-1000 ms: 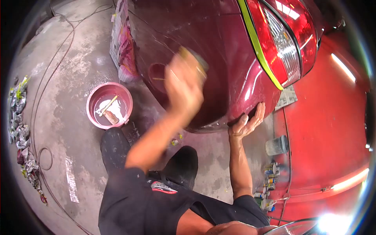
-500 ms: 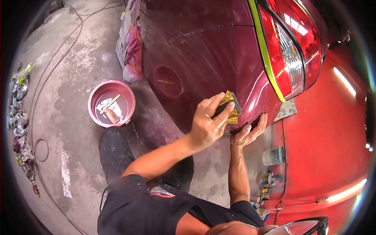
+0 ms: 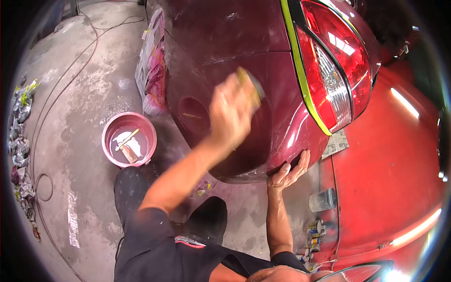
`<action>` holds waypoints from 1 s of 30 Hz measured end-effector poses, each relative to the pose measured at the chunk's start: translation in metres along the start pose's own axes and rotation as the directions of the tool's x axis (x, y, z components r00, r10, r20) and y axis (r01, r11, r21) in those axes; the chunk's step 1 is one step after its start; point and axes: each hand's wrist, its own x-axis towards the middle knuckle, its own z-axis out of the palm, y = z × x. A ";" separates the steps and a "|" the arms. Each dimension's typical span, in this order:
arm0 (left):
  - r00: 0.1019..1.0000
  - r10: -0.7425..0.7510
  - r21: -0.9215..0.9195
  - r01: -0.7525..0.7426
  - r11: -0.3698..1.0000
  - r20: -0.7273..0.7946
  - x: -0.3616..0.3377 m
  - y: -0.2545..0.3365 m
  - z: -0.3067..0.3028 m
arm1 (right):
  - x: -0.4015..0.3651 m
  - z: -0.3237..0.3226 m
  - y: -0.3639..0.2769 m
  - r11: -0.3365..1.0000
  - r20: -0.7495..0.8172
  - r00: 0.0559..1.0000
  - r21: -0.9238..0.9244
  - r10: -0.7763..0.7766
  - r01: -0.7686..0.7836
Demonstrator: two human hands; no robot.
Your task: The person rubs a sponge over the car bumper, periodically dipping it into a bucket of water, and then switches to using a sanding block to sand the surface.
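L hand [image 3: 232, 108], blurred, grasping a yellow-edged pad [image 3: 251, 87] over the mid part of a maroon car panel [image 3: 256, 145]; exact contact unclear. R hand [image 3: 289, 174], nothing visible in it, fingers extended, resting at panel's near R edge. Green tape [image 3: 303, 77] borders tail light [image 3: 336, 98], far R; pink bucket [image 3: 151, 141], L. Step: prob. rubbing panel w/ pad. Next stroke calls for pad flat, clear of tape.

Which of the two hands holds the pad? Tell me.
The left hand, blurred, gripping the yellow-edged pad. What sets it apart: the right hand has no pad and rests against the car.
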 end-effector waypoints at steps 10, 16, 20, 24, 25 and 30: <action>0.996 0.022 -0.145 -0.010 0.989 0.083 -0.046 0.047 -0.003 | -0.001 0.000 0.002 1.000 0.004 1.000 -0.018 -0.006 0.006; 0.998 -0.064 -0.019 0.064 0.998 0.002 0.038 0.035 0.024 | -0.001 0.000 0.000 1.000 -0.008 1.000 -0.016 0.009 -0.009; 0.986 0.046 -0.133 -0.025 0.991 0.160 -0.053 0.050 -0.017 | -0.001 0.000 0.002 1.000 -0.006 1.000 -0.031 0.004 -0.004; 0.999 -0.033 0.005 0.033 0.999 0.032 0.059 0.024 0.024 | -0.001 -0.001 0.000 0.999 -0.005 1.000 -0.033 0.013 -0.014; 0.996 -0.082 0.003 0.082 0.997 0.036 0.066 0.028 0.028 | -0.001 -0.002 0.001 0.999 0.003 1.000 -0.035 0.021 -0.021; 0.976 0.118 -0.189 -0.083 0.978 0.182 -0.075 0.049 -0.018 | -0.001 0.001 0.002 1.000 -0.017 1.000 0.014 -0.008 0.009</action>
